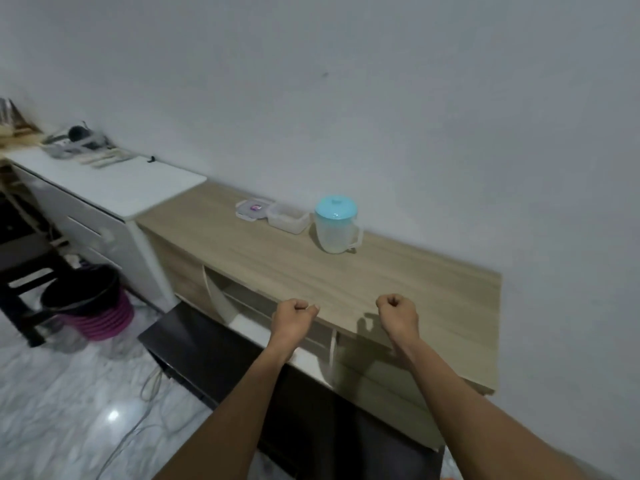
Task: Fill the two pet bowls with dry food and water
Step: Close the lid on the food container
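Note:
A clear plastic jug [333, 228] with a light blue lid stands on the wooden cabinet top [398, 282] near the wall. To its left sit a clear rectangular container [289, 218] and its lid [252, 208], lying flat beside it. My left hand [294, 315] and my right hand [398, 311] hover over the cabinet's front edge, both curled into fists and holding nothing. No pet bowls are in view.
A white drawer unit [114, 188] with utensils on it stands left of the cabinet. On the floor are a dark bucket with a purple base [88, 303], a dark stool [24, 261] and a white cable [145, 410]. A dark low table [207, 351] is below my arms.

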A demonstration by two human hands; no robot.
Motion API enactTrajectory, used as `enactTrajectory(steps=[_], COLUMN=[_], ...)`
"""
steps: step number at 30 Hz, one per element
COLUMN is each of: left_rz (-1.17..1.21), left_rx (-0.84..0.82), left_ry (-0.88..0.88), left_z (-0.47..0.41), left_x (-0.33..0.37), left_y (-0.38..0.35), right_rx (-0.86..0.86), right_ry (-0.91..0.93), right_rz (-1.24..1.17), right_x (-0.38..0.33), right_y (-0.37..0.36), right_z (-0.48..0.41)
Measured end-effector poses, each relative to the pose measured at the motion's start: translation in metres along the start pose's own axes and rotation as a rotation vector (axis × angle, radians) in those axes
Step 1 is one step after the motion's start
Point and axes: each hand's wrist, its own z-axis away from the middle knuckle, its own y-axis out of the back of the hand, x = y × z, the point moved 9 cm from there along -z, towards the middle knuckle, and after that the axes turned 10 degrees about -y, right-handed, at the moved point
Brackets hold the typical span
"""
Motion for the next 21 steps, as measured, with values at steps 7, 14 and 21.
enactTrajectory(steps=[7,14,21], left_rz=[-0.082,-0.172,-0.171], left_rx=[-0.026,0.006,0.005], left_ry=[-0.016,-0.037,-0.023], left_z=[-0.112,-0.206,-0.305], left_x=[-0.02,-0.015,-0.017], left_y=[0.061,0.128,0.164], right_rx=[-0.079,-0.137,-0.132], right_ry=[-0.03,-0.054,0.004], right_rz=[-0.024,-0.006,0.036], right_x=[-0.05,-0.1,-0.156], right_y=[-0.128,-0.227,-0.312], right_z=[-0.044,-0.076,-0.11])
